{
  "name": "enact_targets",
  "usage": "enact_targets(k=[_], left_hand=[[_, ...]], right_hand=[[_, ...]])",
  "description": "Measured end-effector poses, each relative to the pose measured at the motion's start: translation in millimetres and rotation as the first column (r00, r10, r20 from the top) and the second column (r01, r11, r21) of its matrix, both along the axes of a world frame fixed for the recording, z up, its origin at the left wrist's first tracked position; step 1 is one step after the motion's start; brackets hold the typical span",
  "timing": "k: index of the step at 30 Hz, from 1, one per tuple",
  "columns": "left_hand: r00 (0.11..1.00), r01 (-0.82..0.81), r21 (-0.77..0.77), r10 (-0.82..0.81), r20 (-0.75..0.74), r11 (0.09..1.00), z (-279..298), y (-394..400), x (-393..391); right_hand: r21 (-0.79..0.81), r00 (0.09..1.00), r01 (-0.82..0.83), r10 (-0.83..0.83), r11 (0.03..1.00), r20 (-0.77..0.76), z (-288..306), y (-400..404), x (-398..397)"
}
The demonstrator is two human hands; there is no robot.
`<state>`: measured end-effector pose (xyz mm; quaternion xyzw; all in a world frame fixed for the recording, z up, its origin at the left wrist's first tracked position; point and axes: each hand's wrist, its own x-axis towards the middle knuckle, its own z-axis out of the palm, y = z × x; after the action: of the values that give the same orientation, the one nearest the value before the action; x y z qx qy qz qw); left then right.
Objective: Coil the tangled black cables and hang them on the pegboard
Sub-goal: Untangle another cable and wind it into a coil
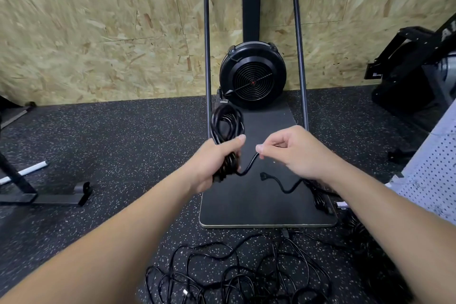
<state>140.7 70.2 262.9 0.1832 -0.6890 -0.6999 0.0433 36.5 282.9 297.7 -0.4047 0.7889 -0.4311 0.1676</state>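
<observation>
My left hand (217, 163) grips a coiled black cable (225, 123) whose loops stand up above the fist. My right hand (293, 153) pinches the loose tail of the same cable (249, 165) between thumb and fingers, just right of the coil. The tail runs on under my right wrist, and its plug end (265, 176) hangs over the dark base plate. A tangle of thin black cables (237, 274) lies on the speckled floor below my arms. A white pegboard (429, 175) leans at the right edge.
A black fan machine (253, 76) with a metal frame (299, 57) stands against the chipboard wall, on a dark base plate (259, 210). Black gym equipment (414, 69) sits at the right; a metal stand foot (49, 197) lies at the left.
</observation>
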Motion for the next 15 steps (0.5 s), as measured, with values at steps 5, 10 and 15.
enact_targets(k=[5, 10, 15], left_hand=[[0.981, 0.188, 0.241, -0.194, 0.003, 0.952, -12, 11, -2], [0.903, 0.422, 0.005, -0.421, 0.09, 0.907, -2, 27, 6], [0.945, 0.29, -0.111, -0.266, 0.192, 0.95, -12, 26, 6]], right_hand=[[-0.028, 0.985, 0.171, -0.171, 0.985, 0.003, 2, -3, 0], [0.024, 0.992, 0.11, -0.108, 0.994, -0.063, 3, -3, 0], [0.12, 0.992, -0.123, 0.119, 0.985, 0.036, 2, 6, -5]])
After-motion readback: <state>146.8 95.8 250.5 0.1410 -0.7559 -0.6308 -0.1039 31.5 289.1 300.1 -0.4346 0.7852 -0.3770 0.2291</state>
